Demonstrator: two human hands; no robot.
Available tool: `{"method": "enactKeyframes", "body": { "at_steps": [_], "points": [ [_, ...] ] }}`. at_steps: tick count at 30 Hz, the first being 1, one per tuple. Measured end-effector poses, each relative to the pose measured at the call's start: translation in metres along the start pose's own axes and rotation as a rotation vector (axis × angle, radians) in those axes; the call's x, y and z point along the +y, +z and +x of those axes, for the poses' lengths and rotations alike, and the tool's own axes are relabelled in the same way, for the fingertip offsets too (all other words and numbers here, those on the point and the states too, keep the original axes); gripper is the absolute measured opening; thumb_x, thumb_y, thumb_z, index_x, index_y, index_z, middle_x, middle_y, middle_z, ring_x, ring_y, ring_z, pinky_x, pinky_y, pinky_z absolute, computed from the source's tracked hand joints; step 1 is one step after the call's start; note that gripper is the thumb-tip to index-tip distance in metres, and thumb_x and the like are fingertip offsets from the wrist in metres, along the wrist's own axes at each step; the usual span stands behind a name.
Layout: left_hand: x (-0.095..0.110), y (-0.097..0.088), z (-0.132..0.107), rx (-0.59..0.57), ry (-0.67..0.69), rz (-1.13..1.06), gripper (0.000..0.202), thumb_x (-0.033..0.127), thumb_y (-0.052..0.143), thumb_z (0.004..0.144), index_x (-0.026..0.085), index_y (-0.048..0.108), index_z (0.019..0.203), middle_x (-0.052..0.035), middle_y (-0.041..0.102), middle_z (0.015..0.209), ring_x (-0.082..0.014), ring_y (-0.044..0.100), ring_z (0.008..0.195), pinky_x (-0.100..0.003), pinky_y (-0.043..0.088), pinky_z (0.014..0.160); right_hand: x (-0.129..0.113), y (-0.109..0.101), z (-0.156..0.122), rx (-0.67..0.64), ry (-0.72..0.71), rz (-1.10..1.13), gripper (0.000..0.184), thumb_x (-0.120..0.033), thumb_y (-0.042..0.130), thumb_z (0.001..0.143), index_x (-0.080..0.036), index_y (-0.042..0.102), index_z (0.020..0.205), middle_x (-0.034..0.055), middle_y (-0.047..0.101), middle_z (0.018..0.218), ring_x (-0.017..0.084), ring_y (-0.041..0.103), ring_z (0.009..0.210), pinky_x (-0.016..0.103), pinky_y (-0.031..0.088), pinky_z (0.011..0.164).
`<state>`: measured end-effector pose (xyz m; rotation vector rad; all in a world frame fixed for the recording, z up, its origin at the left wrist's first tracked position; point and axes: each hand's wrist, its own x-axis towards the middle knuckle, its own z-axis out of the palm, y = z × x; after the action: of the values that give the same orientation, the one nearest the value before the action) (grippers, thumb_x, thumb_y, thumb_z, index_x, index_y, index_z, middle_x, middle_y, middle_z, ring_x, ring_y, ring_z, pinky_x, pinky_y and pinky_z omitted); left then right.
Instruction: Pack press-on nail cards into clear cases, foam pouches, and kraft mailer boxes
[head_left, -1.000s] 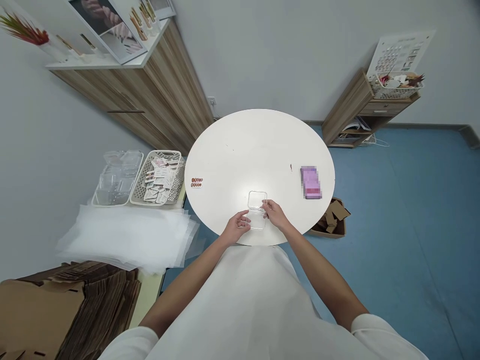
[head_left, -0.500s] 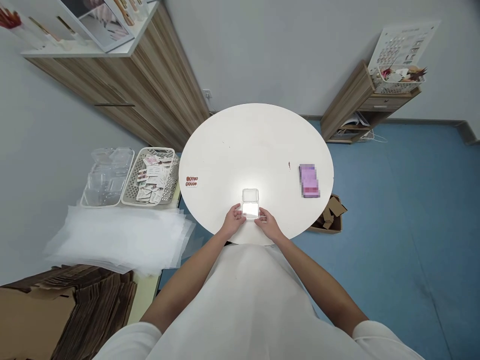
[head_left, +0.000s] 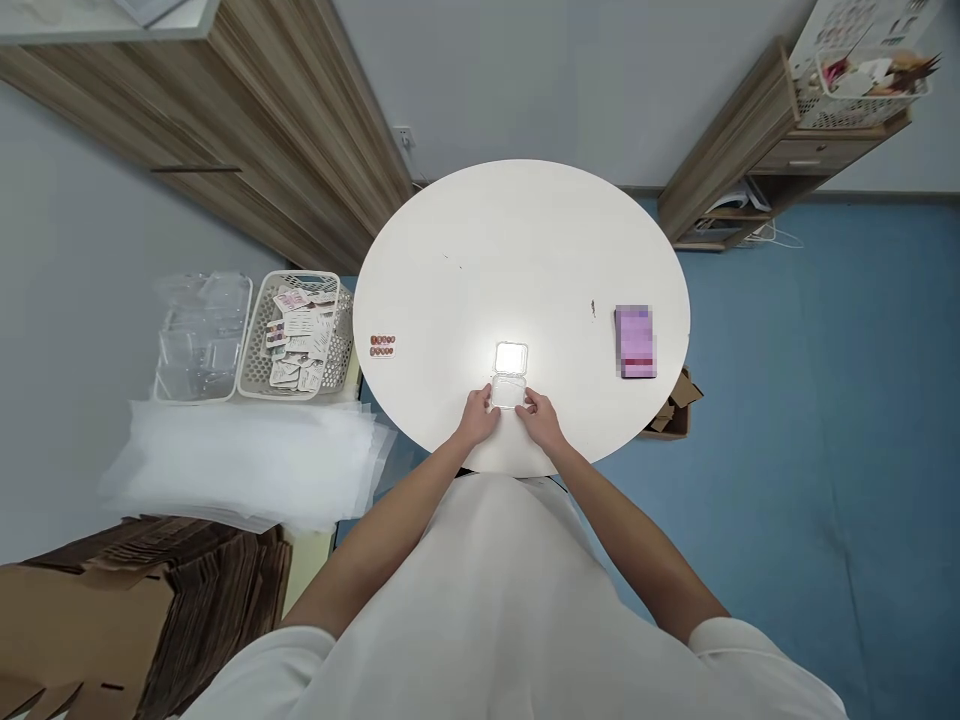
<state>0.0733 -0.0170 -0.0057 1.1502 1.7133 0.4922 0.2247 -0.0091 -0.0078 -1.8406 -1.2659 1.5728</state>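
A small clear plastic hinged box lies opened out flat near the front edge of the white round table. Its lid half points away from me, and nothing shows inside. My left hand grips the left side of the near half, thumb at the front corner. On the opposite side, my right hand holds the right edge with curled fingers and thumb. Toward the table's left edge lies a small card with two rows of reddish nail-like pieces. At the right lies a purple rectangular item, its surface blurred out.
Left of the table stand a white basket of printed cards and a tray of clear plastic boxes. White translucent sheets and stacked brown cardboard lie nearer me. A carton with cardboard scraps sits on the floor at right.
The camera view has tilted and shifted. Both hands keep hold of the clear box, which sits slightly farther from the table's front edge. The card and purple item appear unmoved on the table.
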Motion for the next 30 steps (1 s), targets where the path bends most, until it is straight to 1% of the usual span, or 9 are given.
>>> {"method": "enactKeyframes", "body": {
  "at_steps": [6,10,13,16,18,20,22,25,30],
  "points": [
    [-0.005,-0.005,0.001,-0.091,-0.004,-0.069,0.050,0.019,0.053,0.069,0.020,0.043,0.117,-0.0096,0.042,0.110,-0.0185,0.046,0.094,-0.030,0.040,0.078,0.000,0.004,-0.004,0.074,0.009,-0.013,0.054,-0.033,0.050,0.070,-0.022,0.043,0.123,0.0054,0.048,0.106,0.013,0.051,0.077,0.032,0.044,0.078],
    [-0.016,-0.023,-0.001,-0.125,0.021,-0.111,0.055,0.022,0.054,0.070,0.020,0.039,0.123,-0.0108,0.042,0.117,-0.0201,0.046,0.100,-0.031,0.040,0.080,-0.007,0.013,-0.015,0.261,-0.053,-0.034,0.055,-0.031,0.048,0.072,-0.021,0.037,0.124,0.0077,0.046,0.111,0.015,0.049,0.083,0.031,0.045,0.074],
    [-0.033,-0.059,0.000,-0.061,0.130,-0.031,0.048,0.022,0.052,0.072,0.019,0.043,0.120,-0.0100,0.044,0.115,-0.0203,0.047,0.101,-0.032,0.040,0.082,-0.025,0.032,-0.018,0.314,-0.176,-0.079,0.048,-0.028,0.045,0.074,-0.020,0.038,0.121,0.0082,0.047,0.111,0.015,0.048,0.084,0.030,0.045,0.071],
    [-0.057,-0.112,0.009,0.081,0.226,0.102,0.041,0.024,0.050,0.074,0.019,0.047,0.115,-0.0094,0.046,0.111,-0.0217,0.046,0.104,-0.035,0.039,0.087,-0.049,0.063,-0.011,0.190,-0.266,-0.158,0.043,-0.027,0.046,0.075,-0.021,0.042,0.117,0.0072,0.050,0.106,0.015,0.049,0.082,0.031,0.044,0.071],
    [-0.072,-0.151,0.019,0.180,0.257,0.190,0.039,0.024,0.050,0.074,0.018,0.049,0.113,-0.0095,0.048,0.109,-0.0233,0.044,0.107,-0.037,0.035,0.092,-0.065,0.087,-0.001,0.080,-0.281,-0.225,0.041,-0.027,0.046,0.075,-0.021,0.044,0.115,0.0064,0.051,0.104,0.015,0.050,0.083,0.032,0.044,0.073],
    [-0.082,-0.185,0.032,0.254,0.244,0.269,0.042,0.023,0.053,0.072,0.016,0.048,0.113,-0.0109,0.048,0.108,-0.0252,0.044,0.107,-0.039,0.034,0.093,-0.079,0.110,0.013,-0.002,-0.279,-0.300,0.041,-0.026,0.047,0.074,-0.021,0.044,0.115,0.0059,0.051,0.104,0.016,0.050,0.085,0.033,0.044,0.075],
    [-0.086,-0.212,0.046,0.271,0.217,0.317,0.046,0.023,0.055,0.071,0.015,0.046,0.115,-0.0117,0.047,0.108,-0.0260,0.044,0.108,-0.038,0.035,0.092,-0.092,0.132,0.028,-0.055,-0.289,-0.380,0.042,-0.023,0.048,0.073,-0.021,0.044,0.115,0.0059,0.051,0.105,0.017,0.050,0.088,0.034,0.043,0.079],
    [-0.082,-0.235,0.066,0.232,0.172,0.349,0.054,0.022,0.058,0.069,0.016,0.041,0.119,-0.0124,0.044,0.113,-0.0261,0.046,0.106,-0.036,0.038,0.089,-0.111,0.161,0.051,-0.086,-0.340,-0.491,0.045,-0.019,0.049,0.072,-0.021,0.044,0.117,0.0068,0.048,0.109,0.018,0.049,0.094,0.036,0.041,0.085],
    [-0.076,-0.243,0.088,0.142,0.111,0.411,0.066,0.022,0.062,0.066,0.015,0.034,0.125,-0.0132,0.045,0.109,-0.0278,0.050,0.100,-0.034,0.041,0.079,-0.134,0.199,0.082,-0.079,-0.387,-0.589,0.053,-0.018,0.053,0.071,-0.020,0.039,0.122,0.0091,0.044,0.112,0.021,0.045,0.100,0.037,0.039,0.087]
  ]
}}
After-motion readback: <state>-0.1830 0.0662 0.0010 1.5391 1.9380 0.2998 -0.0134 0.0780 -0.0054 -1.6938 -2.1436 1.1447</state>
